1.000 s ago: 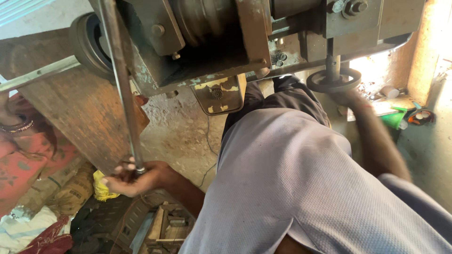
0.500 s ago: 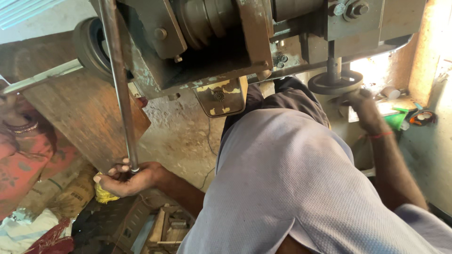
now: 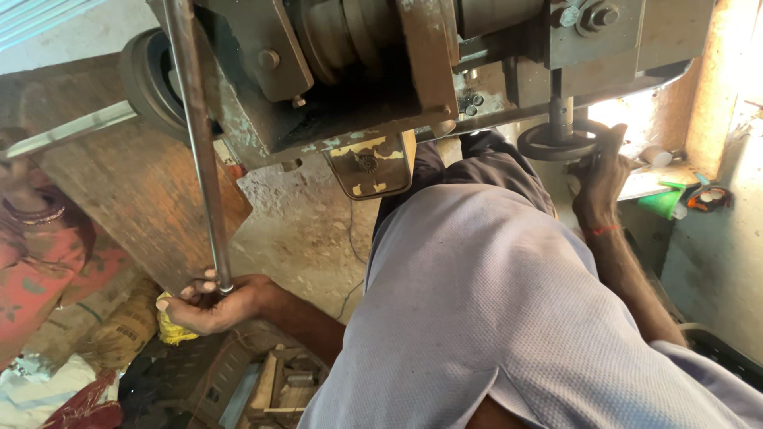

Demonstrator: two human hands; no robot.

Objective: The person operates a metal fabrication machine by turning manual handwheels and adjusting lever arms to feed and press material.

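Observation:
A heavy rusty machine (image 3: 358,71) fills the top of the head view. From it a long steel lever rod (image 3: 200,151) hangs down to the lower left. My left hand (image 3: 208,303) is closed around the rod's lower end. At the right, my right hand (image 3: 600,175) grips the rim of a small dark handwheel (image 3: 556,143) on a vertical spindle under the machine. A red thread circles that wrist. My grey shirt (image 3: 493,318) covers the lower middle of the frame.
A wooden board (image 3: 135,191) leans at the left. Another person in red clothing (image 3: 40,262) sits at the far left. A yellow rag (image 3: 171,330), wooden scraps (image 3: 274,389) and cloth lie on the floor. A green funnel (image 3: 666,202) rests on a ledge at the right.
My left hand has shifted slightly along the rod's end. My right forearm has swung toward the upright, the hand staying on the handwheel. The view has tilted a little.

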